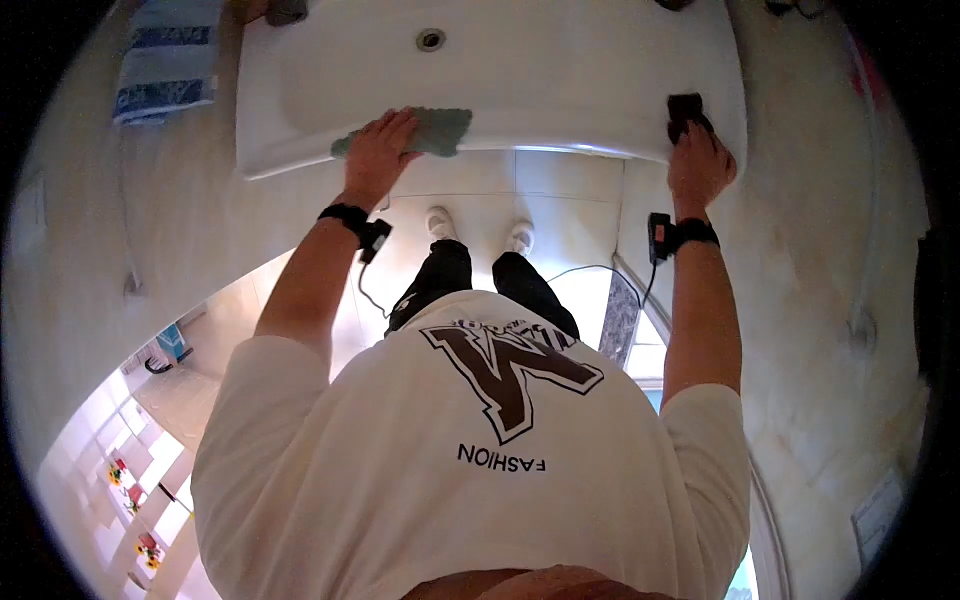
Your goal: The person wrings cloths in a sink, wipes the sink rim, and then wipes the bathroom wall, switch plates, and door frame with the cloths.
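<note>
Here, the half-curled left hand (377, 156) holds a green cloth (441, 130) beneath it, the curled right hand (700, 165) a dark pad (685, 107).

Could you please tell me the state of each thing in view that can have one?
Left hand: on the green cloth, grip unclear
Green cloth: laid along the basin's front rim, partly under the hand
Right hand: on the dark pad, grip unclear
Dark pad: partly covered by the fingers
Basin: wet or dry, cannot tell
Drain: seemingly unplugged
Wrist straps: fastened
</note>
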A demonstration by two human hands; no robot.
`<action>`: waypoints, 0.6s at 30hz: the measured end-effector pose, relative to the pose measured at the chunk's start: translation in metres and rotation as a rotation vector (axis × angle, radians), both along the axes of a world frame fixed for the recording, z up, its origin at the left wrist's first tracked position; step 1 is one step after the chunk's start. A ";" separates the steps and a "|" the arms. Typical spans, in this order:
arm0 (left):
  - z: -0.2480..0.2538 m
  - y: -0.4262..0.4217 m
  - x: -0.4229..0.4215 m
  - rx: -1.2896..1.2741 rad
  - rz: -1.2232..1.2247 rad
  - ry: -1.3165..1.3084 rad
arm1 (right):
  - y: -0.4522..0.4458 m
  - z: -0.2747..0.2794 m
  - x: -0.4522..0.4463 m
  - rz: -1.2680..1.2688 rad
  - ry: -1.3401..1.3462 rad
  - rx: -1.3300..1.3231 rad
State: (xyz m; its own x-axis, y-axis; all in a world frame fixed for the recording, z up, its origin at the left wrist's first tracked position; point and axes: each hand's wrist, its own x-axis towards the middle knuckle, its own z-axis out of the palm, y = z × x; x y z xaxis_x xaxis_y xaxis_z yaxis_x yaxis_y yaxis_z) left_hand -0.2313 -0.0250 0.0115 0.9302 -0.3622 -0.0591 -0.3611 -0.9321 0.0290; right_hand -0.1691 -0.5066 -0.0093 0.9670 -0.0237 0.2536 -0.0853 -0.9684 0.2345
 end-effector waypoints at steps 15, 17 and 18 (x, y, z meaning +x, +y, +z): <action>-0.018 0.218 -0.033 0.290 0.265 0.014 | -0.048 -0.090 0.014 0.191 0.173 -0.037; -0.014 0.215 -0.029 0.251 0.276 0.025 | -0.034 -0.119 0.011 0.220 0.113 0.219; -0.009 0.210 -0.027 0.236 0.333 0.084 | -0.008 -0.127 0.004 0.225 0.081 0.333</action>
State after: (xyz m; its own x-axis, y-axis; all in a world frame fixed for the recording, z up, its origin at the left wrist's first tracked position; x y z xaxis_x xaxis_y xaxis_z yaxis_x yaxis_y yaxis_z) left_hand -0.2581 0.1854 0.0025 0.9826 -0.0097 -0.1854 -0.0441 -0.9822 -0.1825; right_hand -0.1653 -0.5147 -0.1364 0.9740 0.1224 0.1905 0.1429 -0.9848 -0.0982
